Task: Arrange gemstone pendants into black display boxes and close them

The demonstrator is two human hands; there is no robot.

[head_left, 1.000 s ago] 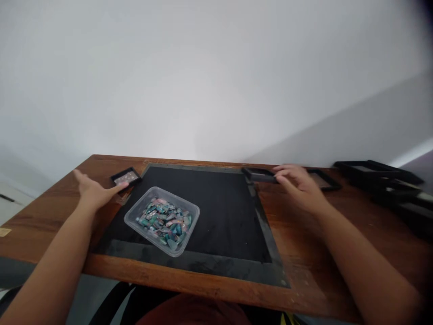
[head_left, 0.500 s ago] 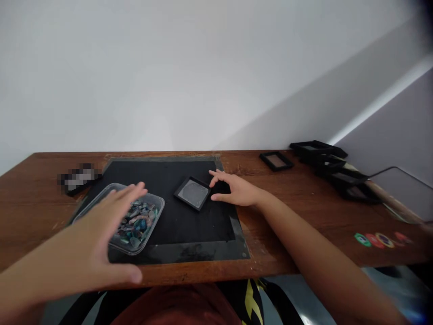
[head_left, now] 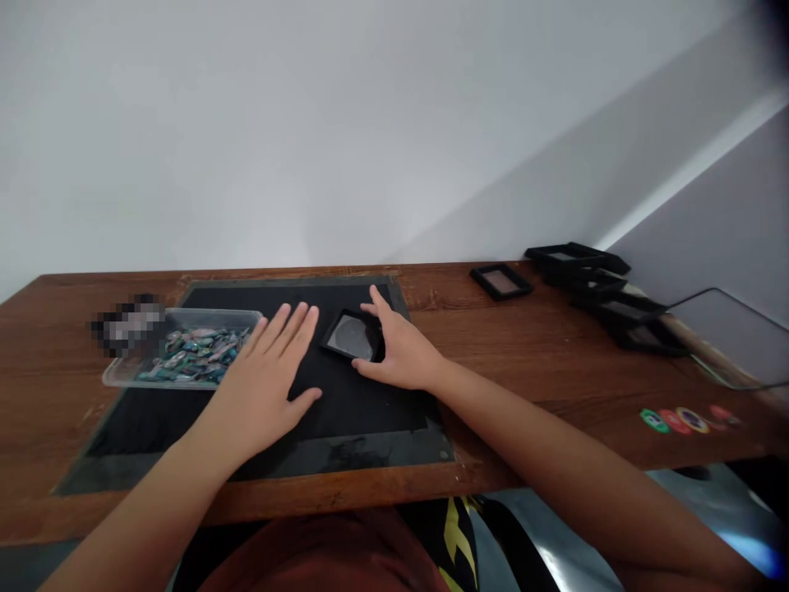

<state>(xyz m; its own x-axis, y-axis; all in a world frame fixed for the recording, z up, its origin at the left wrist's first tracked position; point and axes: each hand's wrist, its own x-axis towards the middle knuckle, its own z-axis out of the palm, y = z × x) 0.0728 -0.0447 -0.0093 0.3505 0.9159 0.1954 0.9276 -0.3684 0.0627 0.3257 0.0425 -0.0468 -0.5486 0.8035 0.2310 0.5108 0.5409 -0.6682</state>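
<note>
On a black mat lies a small square black frame with a grey, glassy-looking panel. My right hand is at the frame's right side, thumb by the near edge and fingers spread toward the far edge, covering that side. Whether it presses on the frame I cannot tell. My left hand is open above the mat, fingers stretched forward, left of the frame. Beyond it stands a clear plastic container of shiny blue-green and pinkish shards; the hand overlaps its right end.
A blurred-out dark item sits at the container's left. Another black frame lies at the table's back right, near a pile of similar frames by the wall. A thin cable and several coloured round stickers are farther right.
The container has shifted left and turned, its long side now crosswise. My left hand has moved right, away from it. My right hand has moved left over the frame's edge.
</note>
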